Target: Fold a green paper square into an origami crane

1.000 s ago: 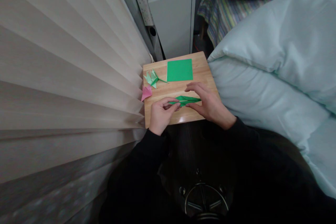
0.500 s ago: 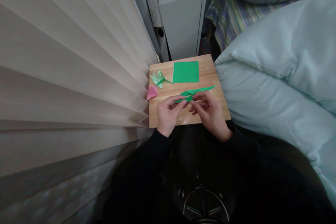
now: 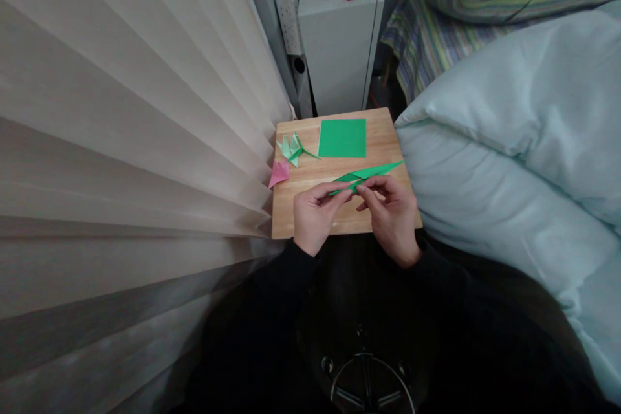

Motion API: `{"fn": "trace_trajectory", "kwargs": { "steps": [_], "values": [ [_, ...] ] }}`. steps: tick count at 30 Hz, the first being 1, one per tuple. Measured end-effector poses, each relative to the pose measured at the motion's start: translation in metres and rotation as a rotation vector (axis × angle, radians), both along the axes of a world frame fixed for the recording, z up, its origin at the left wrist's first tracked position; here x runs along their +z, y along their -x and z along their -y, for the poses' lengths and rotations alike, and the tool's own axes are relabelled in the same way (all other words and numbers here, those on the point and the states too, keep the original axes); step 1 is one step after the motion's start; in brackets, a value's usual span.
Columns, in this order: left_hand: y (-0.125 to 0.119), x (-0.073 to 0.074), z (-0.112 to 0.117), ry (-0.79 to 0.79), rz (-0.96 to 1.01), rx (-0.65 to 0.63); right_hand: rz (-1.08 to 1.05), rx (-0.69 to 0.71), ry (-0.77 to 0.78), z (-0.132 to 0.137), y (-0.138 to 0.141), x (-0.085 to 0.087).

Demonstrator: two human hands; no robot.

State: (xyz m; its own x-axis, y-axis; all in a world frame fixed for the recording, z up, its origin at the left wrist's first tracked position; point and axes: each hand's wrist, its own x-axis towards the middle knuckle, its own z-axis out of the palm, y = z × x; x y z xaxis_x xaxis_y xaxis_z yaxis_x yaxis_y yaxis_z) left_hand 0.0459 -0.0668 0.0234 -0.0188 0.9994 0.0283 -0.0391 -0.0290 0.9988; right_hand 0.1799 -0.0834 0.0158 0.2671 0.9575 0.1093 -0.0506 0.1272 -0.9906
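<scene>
A long, narrow piece of folded green origami paper [image 3: 371,171] is pinched between my two hands, low over the wooden board. My left hand [image 3: 315,210] grips its left end between thumb and fingers. My right hand [image 3: 392,210] is closed on its middle, thumb and fingertips meeting close to my left fingertips. The pointed far end sticks out to the right above my right hand. My fingers cover part of the lower folds.
On the wooden board [image 3: 295,207] lie a flat stack of green square paper [image 3: 342,138], a green origami piece with a stem [image 3: 294,147] and a pink folded piece [image 3: 279,173]. A pleated curtain [image 3: 194,110] borders the left, a pale duvet [image 3: 499,116] the right, a white cabinet [image 3: 337,52] the back.
Both hands have shifted slightly right with the folded green paper, whose tip now reaches further right. The view has tilted a little, and the paper is still pinched in both hands.
</scene>
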Motion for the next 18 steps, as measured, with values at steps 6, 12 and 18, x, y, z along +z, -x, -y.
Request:
{"fn": "trace_trajectory", "kwargs": {
  "steps": [6,12,18],
  "values": [
    [-0.004,-0.003,0.001,-0.007,0.009,0.06,-0.027,-0.018,0.023,0.002,0.004,-0.001],
    [-0.012,-0.007,0.002,0.038,0.083,0.102,-0.044,-0.09,0.026,0.003,0.005,0.001],
    [-0.02,-0.006,-0.001,0.084,0.202,0.109,-0.079,-0.153,0.003,0.002,0.006,0.002]
  ]
}}
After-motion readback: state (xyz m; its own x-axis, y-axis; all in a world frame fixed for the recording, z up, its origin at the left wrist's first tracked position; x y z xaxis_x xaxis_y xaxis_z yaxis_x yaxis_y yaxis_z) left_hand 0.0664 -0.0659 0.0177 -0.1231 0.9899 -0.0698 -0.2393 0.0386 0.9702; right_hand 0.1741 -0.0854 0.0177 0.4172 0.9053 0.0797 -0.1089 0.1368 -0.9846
